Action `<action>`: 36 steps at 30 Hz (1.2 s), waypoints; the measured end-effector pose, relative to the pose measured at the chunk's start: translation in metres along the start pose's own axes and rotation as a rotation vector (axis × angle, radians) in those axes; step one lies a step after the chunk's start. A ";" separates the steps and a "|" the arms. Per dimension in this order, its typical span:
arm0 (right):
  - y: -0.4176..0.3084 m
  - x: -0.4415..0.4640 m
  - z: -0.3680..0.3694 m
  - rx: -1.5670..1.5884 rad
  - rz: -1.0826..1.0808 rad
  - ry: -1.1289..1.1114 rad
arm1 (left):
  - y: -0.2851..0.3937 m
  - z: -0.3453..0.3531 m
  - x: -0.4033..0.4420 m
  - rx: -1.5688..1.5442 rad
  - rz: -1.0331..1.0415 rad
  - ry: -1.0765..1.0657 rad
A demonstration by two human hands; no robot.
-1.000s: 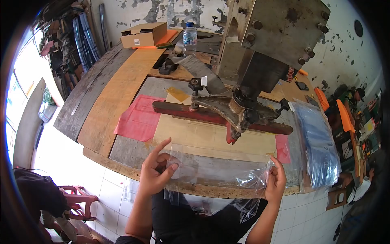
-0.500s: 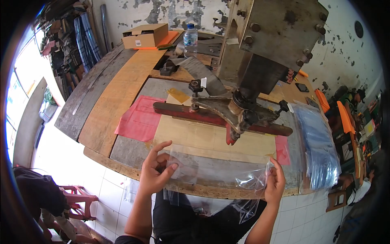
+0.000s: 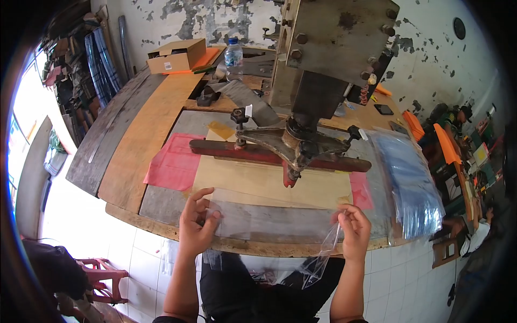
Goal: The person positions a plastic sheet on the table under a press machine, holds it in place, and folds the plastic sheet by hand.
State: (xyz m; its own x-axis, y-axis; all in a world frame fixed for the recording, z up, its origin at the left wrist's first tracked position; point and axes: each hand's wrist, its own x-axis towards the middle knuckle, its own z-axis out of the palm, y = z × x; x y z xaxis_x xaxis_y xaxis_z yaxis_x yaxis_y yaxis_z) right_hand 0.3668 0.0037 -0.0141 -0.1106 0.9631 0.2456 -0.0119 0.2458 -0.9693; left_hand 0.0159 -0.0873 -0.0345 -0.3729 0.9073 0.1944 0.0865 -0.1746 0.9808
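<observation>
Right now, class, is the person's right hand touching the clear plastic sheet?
Touching. The head view shows the right hand with its thumb and fingers pinching the gathered edge of the clear plastic sheet.

A clear bottle (image 3: 233, 60) with a blue cap stood upright, a label around its middle. Just left of the bottle sat a brown cardboard box (image 3: 176, 58) with a white sticker, resting on orange sheets (image 3: 207, 58) that reached toward the bottle. Farther left of it leaned long bluish rolls (image 3: 101, 64). Behind the bottle rose a pale wall (image 3: 153, 24), flaking in grey patches; high and far to its right was a round black object (image 3: 459, 28). A dark, phone-like slab (image 3: 383, 110) lay well right of the bottle. Lower and left of the bottle, a red stool (image 3: 110, 286) stood on white floor tiles (image 3: 141, 273).
</observation>
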 end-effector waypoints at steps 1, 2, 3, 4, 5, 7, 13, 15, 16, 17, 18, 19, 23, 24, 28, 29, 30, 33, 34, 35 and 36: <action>-0.002 0.000 0.003 0.000 -0.003 0.004 | -0.001 0.001 0.000 -0.001 0.004 -0.004; -0.005 0.001 0.008 -0.010 -0.021 0.028 | -0.002 0.002 0.001 -0.009 0.028 0.010; -0.008 0.001 0.012 -0.020 -0.037 0.051 | -0.002 0.002 0.000 -0.016 0.052 0.025; -0.012 0.002 0.014 -0.021 -0.038 0.052 | -0.001 0.001 0.000 -0.017 0.053 0.025; -0.015 0.002 0.015 -0.054 -0.037 0.064 | 0.000 -0.001 0.000 -0.010 0.052 0.017; -0.019 0.003 0.016 -0.091 -0.038 0.077 | 0.001 -0.001 0.000 -0.007 0.053 0.008; -0.030 0.004 0.019 -0.088 -0.019 0.077 | 0.002 0.000 -0.001 -0.064 0.029 0.019; -0.035 0.003 0.020 -0.081 -0.022 0.064 | 0.002 0.000 0.000 -0.061 0.080 0.031; -0.036 0.002 0.021 -0.081 -0.023 0.064 | 0.002 0.000 0.000 -0.062 0.081 0.031; -0.038 0.002 0.021 -0.070 -0.031 0.062 | 0.003 0.000 0.000 -0.070 0.073 0.043; -0.040 0.002 0.022 -0.058 -0.039 0.061 | 0.003 0.000 0.000 -0.077 0.065 0.054; -0.042 0.001 0.022 -0.058 -0.041 0.060 | 0.003 -0.002 0.000 -0.078 0.067 0.054; -0.052 -0.003 0.022 -0.014 -0.030 0.047 | -0.012 -0.016 0.003 -0.181 -0.027 -0.041; -0.055 -0.004 0.022 0.003 -0.027 0.035 | -0.016 -0.020 0.002 -0.180 -0.032 -0.088; -0.070 -0.007 0.014 0.064 0.001 0.041 | 0.003 -0.036 -0.008 -0.452 -0.116 -0.382; -0.074 -0.007 0.012 0.070 0.004 0.026 | 0.018 -0.034 -0.007 -0.523 -0.172 -0.533; -0.076 -0.006 0.011 0.076 0.007 0.011 | 0.029 -0.031 -0.005 -0.594 -0.227 -0.684; -0.077 -0.006 0.009 0.076 0.021 -0.003 | 0.045 -0.014 0.001 -0.631 -0.239 -0.833; -0.077 -0.006 0.008 0.064 0.030 -0.002 | 0.048 -0.009 0.000 -0.643 -0.244 -0.882; -0.075 -0.006 0.005 0.066 0.031 -0.005 | 0.048 -0.007 -0.003 -0.715 -0.352 -0.851; -0.073 -0.006 0.000 0.075 0.064 0.006 | 0.050 -0.004 -0.005 -0.750 -0.408 -0.835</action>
State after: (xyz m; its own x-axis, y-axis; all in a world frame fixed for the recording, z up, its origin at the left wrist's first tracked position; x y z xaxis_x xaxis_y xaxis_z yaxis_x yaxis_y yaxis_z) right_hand 0.3679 -0.0203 0.0551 -0.1079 0.9773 0.1826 -0.0789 0.1747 -0.9815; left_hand 0.0182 -0.1026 0.0136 0.4926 0.8674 0.0703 -0.5632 0.2561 0.7857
